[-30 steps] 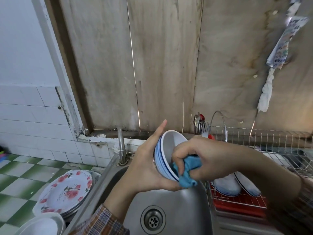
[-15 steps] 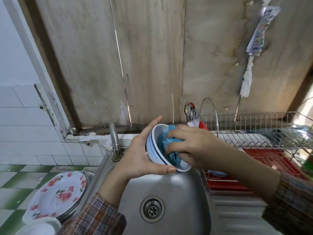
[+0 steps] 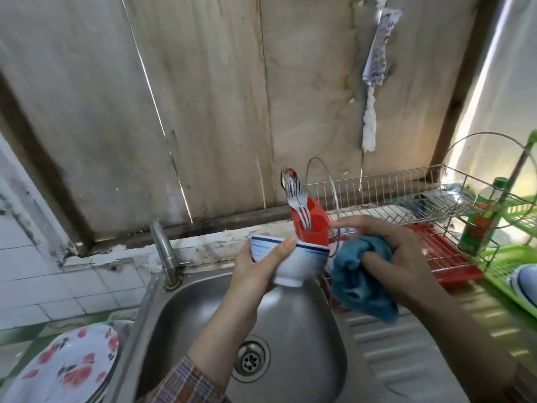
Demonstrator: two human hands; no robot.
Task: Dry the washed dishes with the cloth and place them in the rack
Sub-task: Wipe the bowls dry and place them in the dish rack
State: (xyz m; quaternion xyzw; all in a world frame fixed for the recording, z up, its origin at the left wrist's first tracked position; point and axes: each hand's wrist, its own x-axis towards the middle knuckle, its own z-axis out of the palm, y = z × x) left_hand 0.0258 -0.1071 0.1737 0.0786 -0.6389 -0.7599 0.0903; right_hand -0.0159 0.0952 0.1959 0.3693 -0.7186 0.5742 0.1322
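My left hand [image 3: 258, 266] grips a white bowl with blue rim stripes [image 3: 299, 261], upright, above the far edge of the steel sink [image 3: 290, 324]. To its right my right hand [image 3: 395, 257] holds a bunched blue cloth [image 3: 357, 280], apart from the bowl, with the forefinger stretched out. Behind both hands stands the wire dish rack [image 3: 406, 205] on a red tray [image 3: 447, 257]. A red cutlery cup [image 3: 312, 225] with forks and a spoon sits at the rack's left end.
A tap [image 3: 162, 248] rises at the sink's back left. Floral plates [image 3: 64, 370] are stacked at the lower left. A green basket [image 3: 514, 271] with blue-rimmed bowls sits at the right, beside a green spray can [image 3: 485, 216]. The ribbed drainboard [image 3: 406, 344] lies under my right arm.
The cloth has come out of the bowl. My left hand has turned the bowl upright and my right hand has drawn away to the right with the cloth. The view has swung right.
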